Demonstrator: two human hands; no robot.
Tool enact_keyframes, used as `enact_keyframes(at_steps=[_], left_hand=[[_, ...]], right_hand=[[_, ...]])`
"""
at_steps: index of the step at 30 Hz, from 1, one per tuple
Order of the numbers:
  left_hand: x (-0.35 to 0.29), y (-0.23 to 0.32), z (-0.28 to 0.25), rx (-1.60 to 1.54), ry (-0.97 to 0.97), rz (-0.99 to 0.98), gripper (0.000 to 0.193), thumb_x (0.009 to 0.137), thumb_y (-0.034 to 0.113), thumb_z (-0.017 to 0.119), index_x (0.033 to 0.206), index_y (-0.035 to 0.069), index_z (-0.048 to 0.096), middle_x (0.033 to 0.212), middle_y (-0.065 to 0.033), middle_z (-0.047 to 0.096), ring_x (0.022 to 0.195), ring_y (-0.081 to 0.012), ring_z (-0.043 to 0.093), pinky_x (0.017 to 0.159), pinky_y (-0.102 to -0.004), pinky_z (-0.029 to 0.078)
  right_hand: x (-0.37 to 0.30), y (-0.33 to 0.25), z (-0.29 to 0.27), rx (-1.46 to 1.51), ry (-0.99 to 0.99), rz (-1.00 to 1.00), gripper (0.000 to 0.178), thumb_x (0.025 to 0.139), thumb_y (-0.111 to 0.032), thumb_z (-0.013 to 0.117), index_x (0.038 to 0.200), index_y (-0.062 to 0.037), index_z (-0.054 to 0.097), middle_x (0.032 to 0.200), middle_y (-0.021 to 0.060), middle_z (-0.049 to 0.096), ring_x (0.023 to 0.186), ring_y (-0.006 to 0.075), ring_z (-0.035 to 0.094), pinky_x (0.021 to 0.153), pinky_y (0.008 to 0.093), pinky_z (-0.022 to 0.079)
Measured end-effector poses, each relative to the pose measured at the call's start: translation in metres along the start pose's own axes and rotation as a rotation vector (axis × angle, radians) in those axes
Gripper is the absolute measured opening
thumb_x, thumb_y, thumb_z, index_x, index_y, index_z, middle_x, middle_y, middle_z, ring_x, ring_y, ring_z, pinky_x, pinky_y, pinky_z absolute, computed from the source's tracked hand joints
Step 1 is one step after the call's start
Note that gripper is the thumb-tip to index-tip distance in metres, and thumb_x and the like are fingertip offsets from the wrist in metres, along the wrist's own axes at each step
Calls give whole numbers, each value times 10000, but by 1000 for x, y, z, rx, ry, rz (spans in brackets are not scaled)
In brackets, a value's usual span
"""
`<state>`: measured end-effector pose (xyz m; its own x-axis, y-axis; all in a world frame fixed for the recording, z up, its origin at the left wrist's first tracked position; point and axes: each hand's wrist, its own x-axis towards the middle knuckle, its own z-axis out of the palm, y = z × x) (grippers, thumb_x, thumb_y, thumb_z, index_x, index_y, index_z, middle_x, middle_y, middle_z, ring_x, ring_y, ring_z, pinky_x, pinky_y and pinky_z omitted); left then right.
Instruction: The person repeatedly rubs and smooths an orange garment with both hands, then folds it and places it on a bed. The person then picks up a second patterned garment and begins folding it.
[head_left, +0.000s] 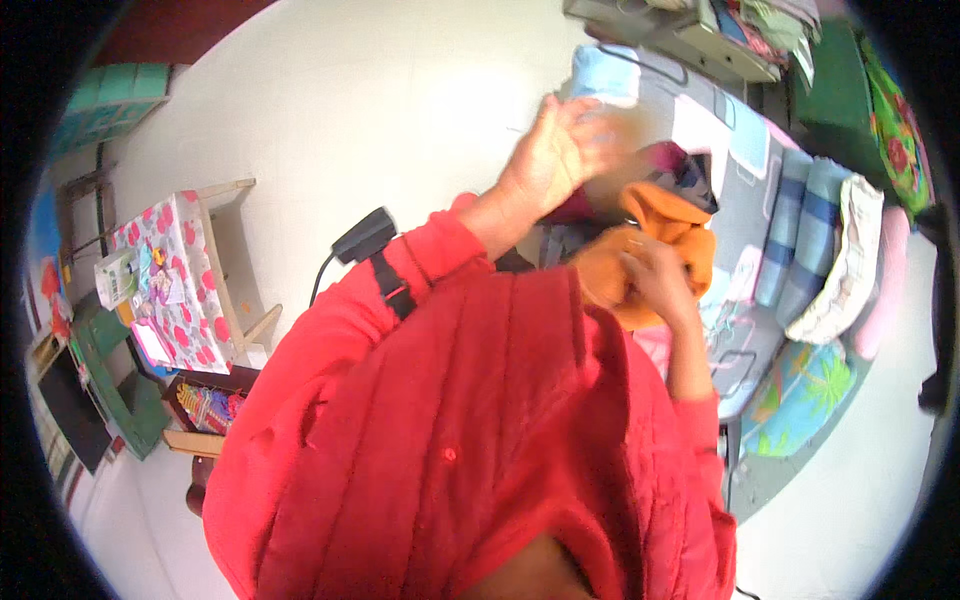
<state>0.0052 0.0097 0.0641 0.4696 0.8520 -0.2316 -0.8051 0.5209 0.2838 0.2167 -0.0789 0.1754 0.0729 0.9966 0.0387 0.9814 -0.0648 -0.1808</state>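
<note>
My left hand [560, 160] is raised over the near-left side of the bed, palm showing. Its fingers are stretched out and slightly smeared by motion, with nothing visible in them. My right hand [660, 279] is closed on an orange piece of clothing [670, 210], bunched at the bed's near edge in front of my body. Just beyond the orange clothing lie dark and maroon clothes [690, 172], partly covered by it. The exact kind of these clothes cannot be made out.
The bed has a grey, white and blue patterned sheet [750, 185]. Rolled blue blankets [815, 235], a white bundle [845, 265] and a palm-print pillow [805, 395] lie along its right side. A floral-covered table [195, 290] stands left. A black device [365, 237] is strapped to my left arm.
</note>
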Motion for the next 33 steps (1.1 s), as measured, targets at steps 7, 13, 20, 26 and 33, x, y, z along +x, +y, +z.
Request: enact_keyframes(at_steps=[7, 13, 20, 26, 33], left_hand=[[2, -17, -1, 150, 361, -216, 594, 955, 536, 279, 1183, 48, 528, 1270, -144, 524, 1155, -283, 493, 953, -424, 393], [12, 20, 6, 258, 181, 266, 578, 982, 475, 198, 1201, 17, 475, 1235, -199, 531, 1124, -309, 514, 980, -442, 390], [2, 5, 23, -57, -77, -121, 620, 970, 517, 204, 1204, 23, 497, 1250, -209, 523, 1156, -351, 498, 1001, -447, 377], [2, 41, 3, 455, -1, 196, 468, 989, 402, 286, 1240, 53, 471, 1239, -160, 546, 1162, -277, 509, 999, -422, 378], [-28, -61, -2, 692, -491, -142, 910, 770, 457, 708, 1424, 43, 230, 1411, -128, 373, 1353, -247, 285, 1112, -380, 199]], right_hand=[[-28, 4, -30, 157, 475, 391, 356, 948, -192, 441, 1182, 62, 528, 1127, 97, 611, 914, 198, 622, 764, 269, 504], [-25, 13, -31, 508, 125, 417, 352, 941, -184, 460, 1223, 10, 542, 1165, 124, 596, 989, 198, 596, 845, 299, 475], [-50, -16, -9, 178, 325, 352, 316, 899, -157, 526, 1169, 6, 555, 1089, 122, 622, 908, 199, 615, 821, 304, 493], [-68, 25, 25, 1218, -72, 720, 336, 896, -124, 540, 1201, 9, 501, 1134, 133, 598, 972, 198, 599, 862, 285, 484], [-74, 13, -4, 1930, 69, 323, 442, 921, -181, 481, 1294, 51, 429, 1246, 174, 534, 1118, 248, 552, 982, 366, 435]])
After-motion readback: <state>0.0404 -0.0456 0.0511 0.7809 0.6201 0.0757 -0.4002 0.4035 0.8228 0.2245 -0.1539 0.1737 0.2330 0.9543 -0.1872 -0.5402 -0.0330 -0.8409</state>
